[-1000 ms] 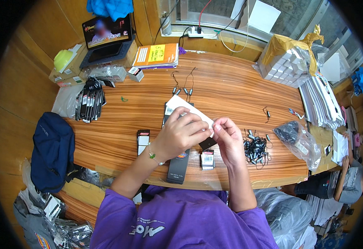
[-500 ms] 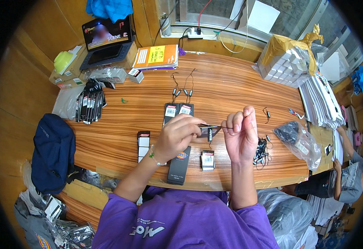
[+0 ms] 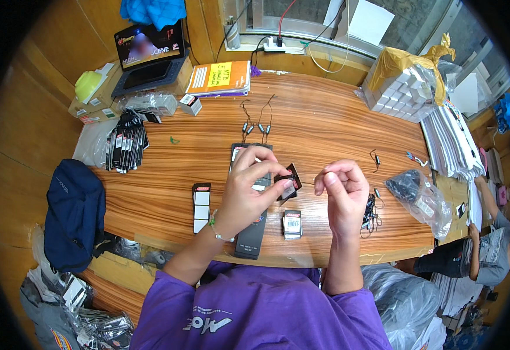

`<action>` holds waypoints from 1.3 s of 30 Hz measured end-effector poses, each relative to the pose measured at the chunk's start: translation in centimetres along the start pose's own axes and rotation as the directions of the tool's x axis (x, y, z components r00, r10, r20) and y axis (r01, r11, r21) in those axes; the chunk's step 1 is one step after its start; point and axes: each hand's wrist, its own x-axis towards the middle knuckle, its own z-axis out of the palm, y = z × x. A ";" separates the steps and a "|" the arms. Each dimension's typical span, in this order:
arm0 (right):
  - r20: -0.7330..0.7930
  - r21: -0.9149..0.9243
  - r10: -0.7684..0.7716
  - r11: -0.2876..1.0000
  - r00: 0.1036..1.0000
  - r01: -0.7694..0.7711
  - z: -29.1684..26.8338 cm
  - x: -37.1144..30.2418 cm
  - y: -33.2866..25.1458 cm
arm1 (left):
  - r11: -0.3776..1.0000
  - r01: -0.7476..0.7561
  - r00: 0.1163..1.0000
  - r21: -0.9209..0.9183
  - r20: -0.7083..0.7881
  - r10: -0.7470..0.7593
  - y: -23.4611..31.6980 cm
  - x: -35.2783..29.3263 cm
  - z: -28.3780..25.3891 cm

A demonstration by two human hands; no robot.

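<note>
My left hand (image 3: 249,184) pinches a small dark hang tag (image 3: 290,182) between thumb and fingers, tilted above the table. My right hand (image 3: 343,189) is closed just to its right, with thumb and fingertips together. A thin dark bit of cord shows between the two hands, but whether the right fingertips hold its end is hidden. Below the tag lies a small stack of tags with white labels (image 3: 293,224). Partly under my left hand are long black tags (image 3: 248,242), with looped black cords (image 3: 265,125) reaching away. Right of my right hand is a heap of cords (image 3: 371,219).
A black tag with white panels (image 3: 202,207) lies left of my left forearm. Further left are a tag bundle (image 3: 127,146) and a blue bag (image 3: 74,216). At right are a plastic bag (image 3: 421,201), small snips (image 3: 416,159) and wrapped white boxes (image 3: 404,87). Another person (image 3: 494,245) is far right.
The cord stretched between my hands is no longer drawn taut. My left hand has turned the tag more upright, and my right hand has lowered slightly and turned, fingertips now pointing left.
</note>
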 end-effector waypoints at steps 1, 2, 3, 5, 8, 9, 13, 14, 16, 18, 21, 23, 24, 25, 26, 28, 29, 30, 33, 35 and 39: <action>0.000 -0.094 0.035 0.995 0.999 -0.035 0.1 -0.1 -0.3 | 1.000 0.009 1.000 -0.009 0.029 -0.009 0.3 0.2 -0.3; 0.003 -0.123 0.066 0.990 0.998 -0.065 0.4 -0.2 -0.4 | 0.999 -0.044 0.998 0.017 0.039 0.043 0.7 0.5 -0.7; 0.021 -0.175 0.076 0.982 0.997 -0.071 0.6 -0.3 -0.4 | 0.999 0.006 0.998 -0.039 0.057 -0.003 1.1 0.6 -0.8; 0.057 -0.279 0.099 0.957 0.993 -0.080 0.7 -0.4 -0.4 | 0.983 0.107 0.991 -0.150 0.101 -0.092 1.5 0.8 -0.9; 0.129 -0.239 0.125 0.967 0.984 -0.092 0.5 -0.4 -0.4 | 0.991 0.030 0.993 -0.133 0.120 -0.014 1.3 0.9 -1.1; 0.143 -0.214 0.122 0.973 0.982 -0.089 0.5 -0.4 -0.4 | 0.989 0.034 0.991 -0.143 0.135 -0.014 1.3 0.9 -1.1; 0.175 -0.234 0.189 0.961 0.966 -0.146 0.4 -0.3 -0.6 | 0.985 0.060 0.983 -0.160 0.180 -0.031 1.2 0.9 -1.2; 0.175 -0.222 0.199 0.962 0.964 -0.158 0.4 -0.3 -0.5 | 0.985 0.070 0.981 -0.159 0.189 -0.039 1.1 0.8 -1.2; 0.185 -0.221 0.225 0.958 0.957 -0.183 0.4 -0.3 -0.6 | 0.981 0.082 0.976 -0.174 0.213 -0.044 1.2 0.9 -1.3; 0.206 -0.242 0.260 0.948 0.943 -0.208 0.3 -0.3 -0.7 | 0.984 0.072 0.971 -0.164 0.236 -0.032 1.4 1.1 -1.4; 0.216 -0.253 0.291 0.939 0.932 -0.235 0.2 -0.3 -0.6 | 0.992 0.039 0.962 -0.124 0.275 -0.003 1.3 1.3 -1.7; 0.245 -0.231 0.308 0.939 0.919 -0.253 0.3 -0.3 -0.5 | 0.993 0.036 0.953 -0.111 0.303 -0.001 0.9 1.4 -1.9; 0.261 -0.221 0.316 0.939 0.912 -0.263 0.3 -0.4 -0.5 | 0.986 0.089 0.940 -0.141 0.338 -0.037 1.0 1.5 -1.9; 0.268 -0.194 0.326 0.940 0.906 -0.281 0.3 -0.4 -0.3 | 0.975 0.143 0.925 -0.168 0.373 -0.071 1.3 1.6 -2.1; 0.274 -0.168 0.335 0.939 0.901 -0.299 0.0 -0.5 -0.1 | 0.961 0.196 0.906 -0.195 0.411 -0.101 1.4 1.7 -2.1; 0.293 -0.113 0.344 0.939 0.892 -0.325 -0.3 -0.5 0.1 | 0.934 0.265 0.880 -0.240 0.456 -0.133 1.3 1.6 -2.2; 0.307 -0.082 0.344 0.939 0.887 -0.335 -0.4 -0.4 0.1 | 0.918 0.301 0.865 -0.260 0.479 -0.149 1.2 1.6 -2.3; 0.321 -0.051 0.343 0.937 0.883 -0.345 -0.5 -0.3 0.2 | 0.907 0.316 0.863 -0.277 0.482 -0.153 1.2 1.6 -2.2; 0.328 -0.034 0.326 0.942 0.886 -0.334 -1.0 -0.4 1.0 | 0.871 0.362 0.849 -0.331 0.503 -0.162 1.0 1.5 -2.0; 0.318 -0.027 0.331 0.940 0.888 -0.340 -1.0 -0.8 1.3 | 0.841 0.404 0.827 -0.361 0.537 -0.167 0.9 1.2 -1.8; 0.321 -0.047 0.336 0.939 0.886 -0.339 -1.4 -1.2 2.0 | 0.887 0.335 0.860 -0.317 0.487 -0.151 0.8 0.7 -1.7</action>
